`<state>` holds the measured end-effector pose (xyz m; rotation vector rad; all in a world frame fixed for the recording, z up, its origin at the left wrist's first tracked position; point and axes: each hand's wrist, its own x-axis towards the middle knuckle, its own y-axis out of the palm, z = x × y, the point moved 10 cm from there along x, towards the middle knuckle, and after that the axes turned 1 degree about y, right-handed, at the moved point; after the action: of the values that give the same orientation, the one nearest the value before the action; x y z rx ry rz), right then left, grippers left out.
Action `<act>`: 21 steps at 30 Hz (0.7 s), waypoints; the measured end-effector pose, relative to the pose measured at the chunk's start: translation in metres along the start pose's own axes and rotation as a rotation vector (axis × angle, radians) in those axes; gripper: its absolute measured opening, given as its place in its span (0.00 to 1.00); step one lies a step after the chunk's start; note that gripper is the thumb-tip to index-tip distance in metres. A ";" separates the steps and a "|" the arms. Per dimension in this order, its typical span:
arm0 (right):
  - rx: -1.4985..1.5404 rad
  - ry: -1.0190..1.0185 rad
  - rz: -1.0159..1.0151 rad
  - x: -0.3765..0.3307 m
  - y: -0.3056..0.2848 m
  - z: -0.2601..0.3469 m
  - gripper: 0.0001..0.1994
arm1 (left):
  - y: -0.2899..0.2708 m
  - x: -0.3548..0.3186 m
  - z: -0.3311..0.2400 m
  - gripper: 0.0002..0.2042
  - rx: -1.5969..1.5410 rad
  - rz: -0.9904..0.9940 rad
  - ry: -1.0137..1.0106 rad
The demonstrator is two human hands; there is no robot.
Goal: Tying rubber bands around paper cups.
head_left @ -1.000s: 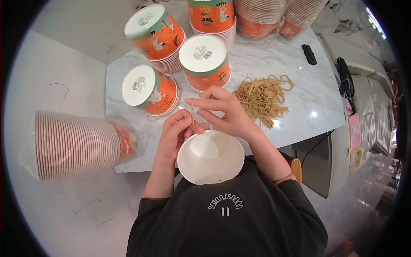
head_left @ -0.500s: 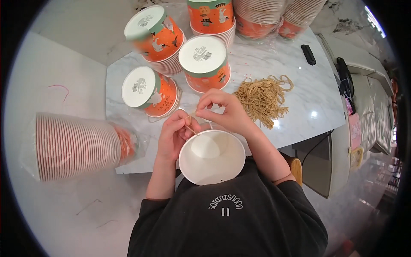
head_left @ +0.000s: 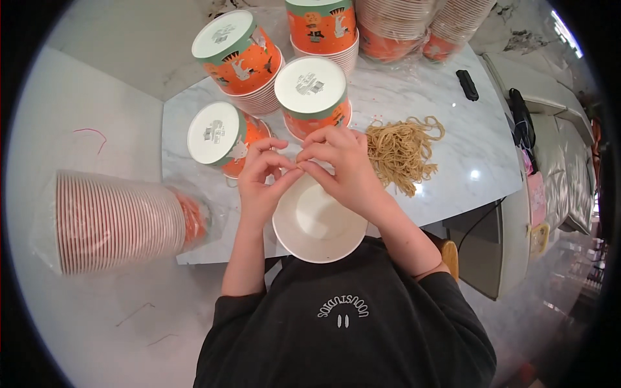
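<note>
Over the far rim of a white-lined paper bucket (head_left: 297, 242), my two hands meet at the fingertips. The bucket stands mouth up at the table's near edge, close to my shirt. My left hand (head_left: 262, 184) pinches with thumb and index finger, its other fingers curled loosely. My right hand (head_left: 341, 167) pinches against it from the right. A thin tan cord runs into the pinch; my fingers hide nearly all of it now. To the right of my right hand lies a loose heap of tan cords (head_left: 401, 152).
Orange and green paper buckets stand upside down beyond my hands: a front one (head_left: 310, 97), a left one (head_left: 217, 132) and taller stacks (head_left: 239, 58). A bagged bucket stack (head_left: 119, 223) lies at left. Bagged stacks (head_left: 391, 32) and a black object (head_left: 466, 85) sit at far right.
My hands have come together, fingertips touching, where the cord showed between them before. The bucket's mouth has tipped a little and shifted slightly away from my body.
</note>
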<state>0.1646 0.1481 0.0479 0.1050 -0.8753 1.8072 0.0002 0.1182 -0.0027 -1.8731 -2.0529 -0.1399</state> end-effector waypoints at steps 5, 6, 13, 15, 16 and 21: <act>-0.083 0.010 0.031 0.001 -0.007 -0.007 0.04 | 0.013 0.017 -0.011 0.21 -0.102 0.078 -0.015; -0.092 0.028 0.047 0.002 -0.008 -0.008 0.04 | 0.017 0.018 -0.008 0.21 -0.070 0.153 -0.038; -0.057 0.109 0.020 0.000 -0.019 -0.016 0.04 | 0.027 0.026 -0.030 0.11 0.211 0.177 0.091; 0.050 0.223 0.026 0.000 -0.020 -0.028 0.04 | 0.026 0.031 -0.046 0.10 0.300 0.179 0.204; 0.050 0.223 0.027 0.000 -0.020 -0.030 0.04 | 0.028 0.031 -0.058 0.08 0.391 0.181 0.316; 0.416 0.312 -0.004 -0.004 -0.012 -0.042 0.05 | 0.033 0.036 -0.068 0.10 0.422 0.198 0.445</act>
<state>0.1901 0.1721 0.0222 0.0862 -0.2735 1.9149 0.0434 0.1351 0.0669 -1.5952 -1.4591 -0.0590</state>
